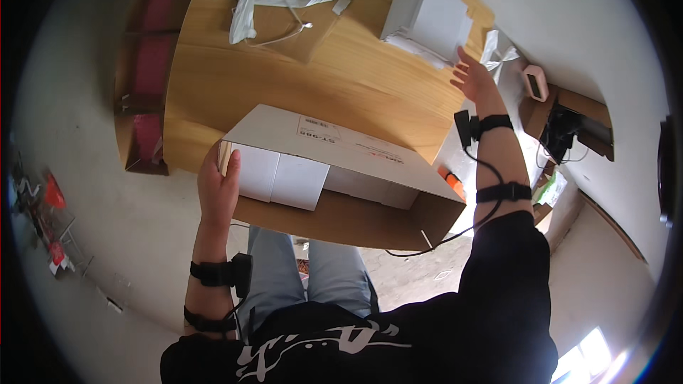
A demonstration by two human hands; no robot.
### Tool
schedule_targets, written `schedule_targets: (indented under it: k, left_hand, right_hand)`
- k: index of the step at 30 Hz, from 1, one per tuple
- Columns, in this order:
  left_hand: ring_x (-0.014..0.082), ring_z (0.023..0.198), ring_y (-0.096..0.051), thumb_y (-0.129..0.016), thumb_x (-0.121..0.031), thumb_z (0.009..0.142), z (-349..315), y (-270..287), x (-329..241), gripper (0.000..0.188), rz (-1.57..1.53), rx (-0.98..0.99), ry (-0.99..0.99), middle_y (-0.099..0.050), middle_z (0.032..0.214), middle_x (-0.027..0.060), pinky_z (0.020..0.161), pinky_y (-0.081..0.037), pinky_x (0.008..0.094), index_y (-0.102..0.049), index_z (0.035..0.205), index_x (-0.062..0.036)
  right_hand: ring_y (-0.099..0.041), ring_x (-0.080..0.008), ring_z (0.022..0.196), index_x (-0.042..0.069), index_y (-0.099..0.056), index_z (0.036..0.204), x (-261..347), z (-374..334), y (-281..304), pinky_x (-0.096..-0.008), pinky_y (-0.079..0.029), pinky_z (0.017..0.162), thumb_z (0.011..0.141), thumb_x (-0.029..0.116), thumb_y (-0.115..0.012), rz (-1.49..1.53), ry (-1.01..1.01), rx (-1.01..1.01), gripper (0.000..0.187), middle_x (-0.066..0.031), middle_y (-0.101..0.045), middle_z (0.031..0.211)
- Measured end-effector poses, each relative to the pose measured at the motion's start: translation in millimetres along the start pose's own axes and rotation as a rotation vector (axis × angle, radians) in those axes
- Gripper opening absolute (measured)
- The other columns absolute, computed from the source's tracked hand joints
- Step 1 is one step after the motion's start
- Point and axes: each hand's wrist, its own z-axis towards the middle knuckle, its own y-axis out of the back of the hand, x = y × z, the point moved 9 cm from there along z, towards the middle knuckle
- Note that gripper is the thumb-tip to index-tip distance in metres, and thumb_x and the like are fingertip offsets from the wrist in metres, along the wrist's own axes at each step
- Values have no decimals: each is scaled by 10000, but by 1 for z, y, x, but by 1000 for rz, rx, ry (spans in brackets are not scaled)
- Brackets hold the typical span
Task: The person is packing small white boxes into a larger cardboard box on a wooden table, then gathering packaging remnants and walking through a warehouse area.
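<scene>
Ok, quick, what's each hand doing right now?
Left hand: holding the cardboard box's left end.
Right hand: open, beside the tabletop white box; touch unclear.

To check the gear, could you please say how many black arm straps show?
4: a left wrist strap, a left forearm strap, a right wrist strap and a right forearm strap. Sleeves could hide more.

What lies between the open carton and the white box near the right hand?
The head view shows bare wooden tabletop between carton and white box.
</scene>
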Motion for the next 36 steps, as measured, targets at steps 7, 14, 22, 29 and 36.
schedule_targets:
  k: [7, 14, 22, 29, 36]
  left_hand:
    - [246, 809, -559, -507, -214, 871, -3, 2, 1, 291, 44, -38, 38, -590, 893, 135, 735, -428, 311, -525, 1053, 13]
    - [230, 770, -551, -512, -234, 875, -2, 1, -3, 310, 105, -57, 40, -582, 859, 131, 709, -429, 312, -519, 1048, 22]
    - [223, 773, -550, -509, -238, 880, -3, 0, -6, 301, 140, -87, 38, -584, 860, 122, 713, -429, 311, -529, 1048, 11]
    - [223, 793, -555, -511, -237, 881, -2, 1, -5, 298, 121, -95, 27, -590, 879, 124, 722, -429, 312, -537, 1041, 13]
    - [219, 804, -555, -514, -239, 880, -1, 0, -2, 302, 106, -68, 35, -589, 889, 126, 732, -429, 306, -536, 1041, 15]
  right_hand:
    - [-378, -249, 1115, 100, -385, 1227, -8, 24, -36, -458, -354, 908, 680, 374, -740, 224, -55, 176, 707, -107, -403, 1194]
    - [-448, -214, 933, -1, -475, 1031, -8, 26, -24, -364, -417, 806, 640, 387, -770, 316, -149, 122, 625, -97, -470, 960]
    - [-508, -186, 878, 96, -535, 1033, 15, 8, -41, -349, -427, 763, 672, 319, -755, 174, -26, 108, 478, -44, -540, 979]
    - [-518, -164, 919, 104, -527, 1081, 20, 14, -36, -337, -418, 809, 678, 279, -757, 206, -60, 77, 496, -45, -570, 1017]
    - [-499, -238, 1059, 42, -489, 1112, 21, 0, -19, -404, -410, 914, 762, 210, -679, 487, 45, 101, 432, -84, -543, 1085]
